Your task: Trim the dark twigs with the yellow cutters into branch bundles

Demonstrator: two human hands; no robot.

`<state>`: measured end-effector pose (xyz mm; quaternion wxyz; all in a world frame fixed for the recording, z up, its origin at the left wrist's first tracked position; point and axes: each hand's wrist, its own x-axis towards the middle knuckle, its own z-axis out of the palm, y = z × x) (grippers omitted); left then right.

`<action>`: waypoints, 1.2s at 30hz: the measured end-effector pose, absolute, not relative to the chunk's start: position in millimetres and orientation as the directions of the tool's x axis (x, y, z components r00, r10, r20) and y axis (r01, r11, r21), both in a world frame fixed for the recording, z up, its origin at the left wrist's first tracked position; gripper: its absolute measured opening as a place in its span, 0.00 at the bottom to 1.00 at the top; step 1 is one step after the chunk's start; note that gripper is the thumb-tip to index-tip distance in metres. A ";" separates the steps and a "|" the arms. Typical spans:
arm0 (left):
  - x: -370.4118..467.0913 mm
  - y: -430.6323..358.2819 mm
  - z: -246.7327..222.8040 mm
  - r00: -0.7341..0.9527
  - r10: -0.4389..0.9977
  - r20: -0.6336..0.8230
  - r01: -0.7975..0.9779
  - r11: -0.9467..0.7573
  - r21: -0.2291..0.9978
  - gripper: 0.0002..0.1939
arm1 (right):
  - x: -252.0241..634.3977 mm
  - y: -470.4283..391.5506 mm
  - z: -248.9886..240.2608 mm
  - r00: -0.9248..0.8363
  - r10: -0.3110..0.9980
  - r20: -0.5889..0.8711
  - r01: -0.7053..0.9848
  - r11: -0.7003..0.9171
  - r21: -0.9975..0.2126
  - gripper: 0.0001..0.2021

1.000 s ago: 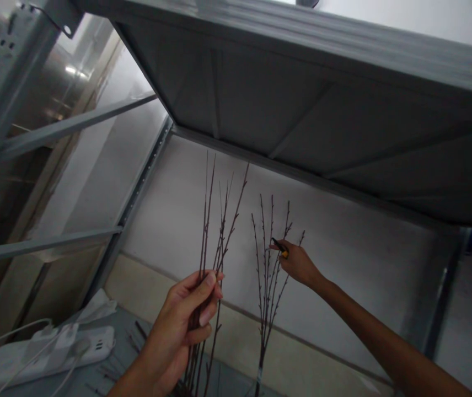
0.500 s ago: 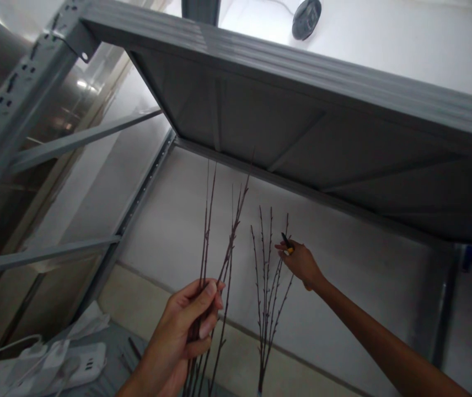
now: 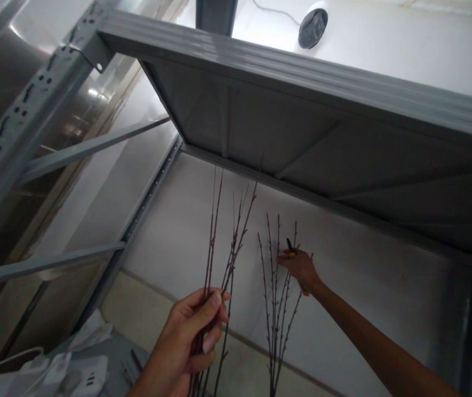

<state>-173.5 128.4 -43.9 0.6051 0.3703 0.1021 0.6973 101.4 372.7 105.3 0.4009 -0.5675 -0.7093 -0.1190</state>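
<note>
The left hand [image 3: 197, 331] grips a bunch of thin twigs [image 3: 232, 257]; the right hand [image 3: 301, 268] holds a black-and-yellow tool [image 3: 289, 244] beside a second bunch [image 3: 274, 331], near the white wall [image 3: 170, 220]; a soft, steady grip should stop snapping.

Twigs [image 3: 233, 246] in left hand [image 3: 192, 331], tool [image 3: 289, 246], possibly a cutter, in right hand [image 3: 302, 268]

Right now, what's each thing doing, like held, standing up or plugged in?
Left hand: closed around the held twigs
Held twigs: pointing up, tops spread
Right hand: closed around the yellow-and-black tool
Yellow-and-black tool: held; can't tell whether open
Other twigs: upright, fanned out
Power strip: lying down, plugs in
</note>
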 end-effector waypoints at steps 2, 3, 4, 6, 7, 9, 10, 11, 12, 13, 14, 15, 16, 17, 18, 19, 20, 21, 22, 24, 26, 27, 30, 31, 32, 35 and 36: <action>-174.4 128.8 -44.0 0.005 0.918 0.397 -0.767 -0.251 0.590 0.17 | 100.5 374.1 105.8 -0.019 0.711 0.703 0.902 0.315 -0.294 0.13; -174.7 128.6 -44.0 0.004 0.917 0.399 -0.767 -0.253 0.590 0.17 | 100.1 374.9 106.3 -0.015 0.710 0.704 0.903 0.312 -0.296 0.13; -175.1 128.3 -43.8 0.006 0.916 0.401 -0.766 -0.253 0.591 0.17 | 99.9 375.6 106.9 -0.013 0.709 0.705 0.904 0.310 -0.295 0.13; -175.9 127.3 -43.2 0.021 0.915 0.403 -0.763 -0.246 0.598 0.17 | 99.7 377.0 108.5 -0.013 0.704 0.710 0.906 0.309 -0.290 0.13; -176.2 126.8 -42.6 0.033 0.913 0.407 -0.761 -0.241 0.602 0.17 | 99.7 377.5 109.5 -0.014 0.700 0.714 0.907 0.310 -0.286 0.14; -176.6 125.9 -41.4 0.053 0.910 0.412 -0.758 -0.232 0.610 0.17 | 99.7 378.1 112.0 -0.014 0.691 0.723 0.909 0.310 -0.279 0.14; -176.6 125.7 -40.8 0.060 0.909 0.413 -0.757 -0.228 0.612 0.17 | 99.6 378.1 113.4 -0.012 0.687 0.726 0.910 0.309 -0.277 0.14; -176.5 125.7 -40.3 0.061 0.909 0.412 -0.758 -0.226 0.612 0.17 | 99.3 377.9 115.0 -0.011 0.685 0.729 0.910 0.308 -0.277 0.14; -176.3 126.0 -40.0 0.055 0.910 0.410 -0.761 -0.228 0.608 0.17 | 98.8 377.6 116.6 -0.008 0.683 0.730 0.911 0.306 -0.277 0.14; -176.1 126.5 -39.9 0.048 0.912 0.408 -0.763 -0.230 0.604 0.18 | 98.2 377.2 118.2 -0.005 0.683 0.730 0.911 0.304 -0.278 0.14; -175.8 127.3 -40.0 0.044 0.912 0.407 -0.763 -0.232 0.603 0.18 | 97.5 376.9 119.9 -0.003 0.683 0.731 0.911 0.302 -0.279 0.14; -175.6 128.2 -40.2 0.045 0.911 0.409 -0.761 -0.234 0.605 0.18 | 96.9 376.6 121.5 0.000 0.681 0.732 0.911 0.301 -0.280 0.14; -175.5 129.2 -40.6 0.050 0.911 0.409 -0.757 -0.233 0.611 0.17 | 96.3 376.5 123.0 0.002 0.680 0.733 0.911 0.300 -0.281 0.14; -175.4 130.1 -41.0 0.056 0.912 0.406 -0.752 -0.229 0.618 0.17 | 95.9 376.5 124.4 0.005 0.677 0.736 0.911 0.300 -0.282 0.14; -175.4 131.0 -41.3 0.060 0.914 0.402 -0.747 -0.226 0.626 0.17 | 95.6 376.7 125.7 0.009 0.674 0.738 0.911 0.299 -0.284 0.14; -175.5 131.8 -41.7 0.061 0.916 0.397 -0.743 -0.224 0.631 0.17 | 95.6 377.1 126.8 0.012 0.671 0.741 0.911 0.299 -0.285 0.14; -175.7 132.4 -41.9 0.058 0.918 0.392 -0.742 -0.223 0.633 0.18 | 95.6 377.4 127.8 0.014 0.668 0.744 0.910 0.300 -0.287 0.14; -175.9 132.8 -41.9 0.056 0.920 0.388 -0.741 -0.222 0.634 0.18 | 95.7 377.8 128.8 0.016 0.665 0.746 0.908 0.303 -0.289 0.14; -176.2 133.0 -41.8 0.056 0.919 0.390 -0.739 -0.224 0.635 0.18 | 95.7 378.0 129.8 0.016 0.662 0.749 0.906 0.307 -0.290 0.14; -177.0 132.9 -41.0 0.062 0.913 0.403 -0.733 -0.232 0.639 0.18 | 95.2 377.9 132.3 0.019 0.656 0.754 0.903 0.313 -0.295 0.15; -178.0 132.4 -39.7 0.071 0.908 0.412 -0.722 -0.238 0.649 0.18 | 93.8 376.8 135.9 0.025 0.650 0.759 0.900 0.316 -0.300 0.15; -178.4 132.0 -39.0 0.070 0.908 0.412 -0.720 -0.240 0.651 0.18 | 92.9 375.8 138.1 0.030 0.647 0.762 0.899 0.315 -0.303 0.15; -178.6 130.2 -37.0 0.049 0.917 0.395 -0.728 -0.238 0.643 0.18 | 89.4 371.1 145.9 0.037 0.637 0.770 0.898 0.317 -0.306 0.14; -178.3 129.3 -36.3 0.040 0.921 0.389 -0.731 -0.238 0.639 0.18 | 88.3 369.0 148.7 0.037 0.633 0.773 0.897 0.321 -0.305 0.14; -177.7 128.4 -35.7 0.034 0.923 0.384 -0.732 -0.239 0.638 0.18 | 87.2 366.4 151.3 0.035 0.628 0.777 0.895 0.326 -0.304 0.14; -175.0 126.0 -33.2 0.024 0.925 0.379 -0.724 -0.246 0.645 0.17 | 85.0 355.5 157.2 0.029 0.601 0.799 0.886 0.355 -0.299 0.14; -173.9 125.5 -32.0 0.020 0.925 0.380 -0.721 -0.250 0.646 0.16 | 84.7 350.2 157.9 0.023 0.588 0.809 0.880 0.372 -0.296 0.14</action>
